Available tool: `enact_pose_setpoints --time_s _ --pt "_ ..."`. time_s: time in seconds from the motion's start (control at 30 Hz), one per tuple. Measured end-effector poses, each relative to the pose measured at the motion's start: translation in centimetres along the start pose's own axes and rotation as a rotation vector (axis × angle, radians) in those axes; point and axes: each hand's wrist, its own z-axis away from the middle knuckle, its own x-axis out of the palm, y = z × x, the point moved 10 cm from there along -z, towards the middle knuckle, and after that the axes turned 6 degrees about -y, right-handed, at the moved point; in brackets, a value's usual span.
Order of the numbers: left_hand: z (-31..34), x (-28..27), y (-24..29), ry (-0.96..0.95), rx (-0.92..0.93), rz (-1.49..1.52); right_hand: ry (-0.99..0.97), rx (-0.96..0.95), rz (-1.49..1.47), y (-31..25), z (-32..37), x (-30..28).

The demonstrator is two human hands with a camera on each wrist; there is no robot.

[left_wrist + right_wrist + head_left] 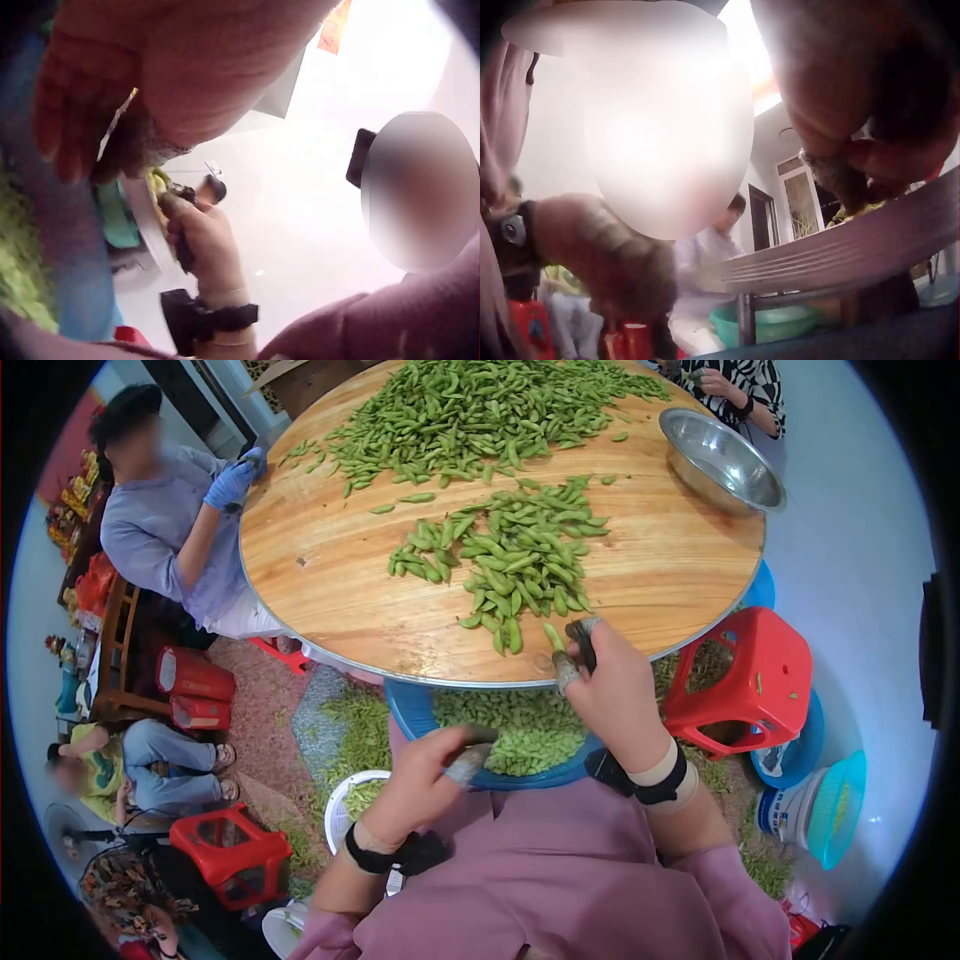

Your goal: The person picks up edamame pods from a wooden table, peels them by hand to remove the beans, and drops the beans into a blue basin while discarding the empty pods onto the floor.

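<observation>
Right grip (615, 682) narrow, fingertips at a pod (553, 636) by the counter (330, 575) edge (pinched? can't tell); left grip (425, 772) loosely relaxed near beans (535, 740).

no lettering is legible; the blue print (771, 812) on the white bucket (795, 822) is too small to read.

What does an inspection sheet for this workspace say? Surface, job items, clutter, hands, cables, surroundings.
Surface: round wooden table, bare wood showing.
Job's things: large heap of pods; smaller pile nearer; blue basin of shelled beans below the near edge.
Clutter: metal bowl on the table; green scraps on the floor.
Hands: left hand over the basin's left side; right hand by a single pod, pinch unclear.
Cables: nothing seen.
Surroundings: red stool at right; another person at the table's left.
</observation>
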Motion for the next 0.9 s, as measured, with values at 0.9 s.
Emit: enact_pose_setpoints --time_s 0.9 --pt "-3.8 1.8 0.7 0.026 -0.064 0.640 -0.391 -0.112 -0.340 -3.5 4.7 2.4"
